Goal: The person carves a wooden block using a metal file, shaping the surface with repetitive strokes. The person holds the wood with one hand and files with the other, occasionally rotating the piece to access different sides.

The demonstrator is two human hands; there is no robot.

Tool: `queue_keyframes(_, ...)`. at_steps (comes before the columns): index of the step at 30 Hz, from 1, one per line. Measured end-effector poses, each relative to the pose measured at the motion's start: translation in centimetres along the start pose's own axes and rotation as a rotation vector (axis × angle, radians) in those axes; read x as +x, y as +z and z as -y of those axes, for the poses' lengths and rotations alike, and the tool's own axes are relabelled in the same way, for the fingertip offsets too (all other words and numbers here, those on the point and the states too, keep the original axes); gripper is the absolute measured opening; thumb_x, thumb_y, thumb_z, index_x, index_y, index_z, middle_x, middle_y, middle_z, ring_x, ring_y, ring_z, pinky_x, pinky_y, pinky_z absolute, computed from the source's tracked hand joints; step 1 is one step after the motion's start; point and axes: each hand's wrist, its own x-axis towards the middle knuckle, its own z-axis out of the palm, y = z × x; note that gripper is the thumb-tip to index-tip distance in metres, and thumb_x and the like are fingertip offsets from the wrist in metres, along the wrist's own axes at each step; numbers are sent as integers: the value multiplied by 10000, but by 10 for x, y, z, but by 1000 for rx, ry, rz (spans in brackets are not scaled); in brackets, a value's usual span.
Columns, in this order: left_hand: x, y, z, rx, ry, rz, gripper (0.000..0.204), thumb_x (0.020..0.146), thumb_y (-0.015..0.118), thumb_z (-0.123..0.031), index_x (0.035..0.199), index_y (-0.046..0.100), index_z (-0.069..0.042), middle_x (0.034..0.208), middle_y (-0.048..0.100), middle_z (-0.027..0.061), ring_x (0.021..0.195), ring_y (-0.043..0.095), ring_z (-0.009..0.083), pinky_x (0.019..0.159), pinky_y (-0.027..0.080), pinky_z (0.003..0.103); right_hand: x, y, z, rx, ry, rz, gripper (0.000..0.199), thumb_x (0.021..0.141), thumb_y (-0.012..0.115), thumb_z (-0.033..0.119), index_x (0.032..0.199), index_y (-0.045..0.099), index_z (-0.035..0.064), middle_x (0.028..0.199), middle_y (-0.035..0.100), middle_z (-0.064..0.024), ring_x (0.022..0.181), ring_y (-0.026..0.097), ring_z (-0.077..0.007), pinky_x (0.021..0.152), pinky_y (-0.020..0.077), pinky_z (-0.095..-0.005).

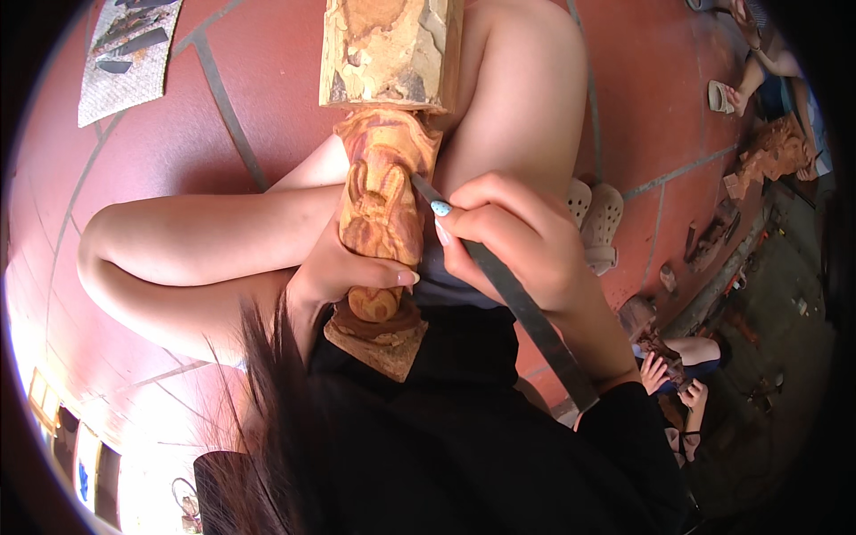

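Observation:
A carved wooden figure [383,196], reddish-orange with relief shapes, lies along my lap and butts against a rough wood block [392,49] at the top. My left hand [343,267] wraps around the lower part of the carving, thumb across its front. My right hand [508,245] grips a long flat metal chisel [526,312]; its tip touches the carving's right side near the middle. The chisel's handle end runs down past my wrist.
I sit on a red tiled floor [223,107]. A grey mat with dark tools [125,53] lies at top left. Pale sandals [597,218] sit to the right. Another person's hands [664,374] work wood at lower right; a second carving [771,156] stands farther right.

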Motion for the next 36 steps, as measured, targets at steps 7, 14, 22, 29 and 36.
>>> queue_keyframes(7, 4, -6, 4, -18, -47, 36, 740, 589, 797, 40, 1251, 470, -12, 1016, 592, 61, 918, 608, 166, 764, 544, 316, 2, 6, 0, -41, 24, -98, 203, 687, 727, -105, 825, 611, -11, 811, 612, -100, 648, 619, -208, 586, 499, -298)
queue_keyframes(14, 2, -5, 2, -20, -53, -11, 695, 597, 780, 47, 1222, 480, -2, 967, 602, 77, 841, 632, 180, 698, 567, 326, 0, 1, 7, -13, 66, -33, 197, 692, 725, -111, 815, 601, -21, 813, 602, -101, 662, 617, -202, 581, 496, -293)
queue_keyframes(22, 0, 2, -7, -22, -45, -14, 684, 598, 780, 51, 1213, 485, 1, 961, 601, 79, 834, 635, 185, 684, 569, 327, -8, 5, 7, 30, 44, -8, 192, 694, 717, -118, 815, 598, -28, 818, 598, -112, 656, 615, -217, 582, 493, -307)
queue_keyframes(29, 2, -5, -2, -16, -59, -5, 684, 602, 777, 58, 1215, 479, 6, 969, 603, 86, 808, 637, 182, 672, 566, 325, -4, 12, 1, 10, 23, -67, 202, 705, 719, -110, 848, 604, -26, 812, 592, -105, 652, 613, -214, 586, 498, -304)
queue_keyframes(36, 2, -6, 1, -17, -57, -8, 659, 609, 777, 40, 1205, 499, 0, 978, 608, 72, 843, 628, 170, 709, 556, 317, 0, 13, 3, -25, 34, -109, 170, 719, 713, -99, 812, 594, -22, 795, 590, -105, 642, 608, -212, 580, 491, -304)
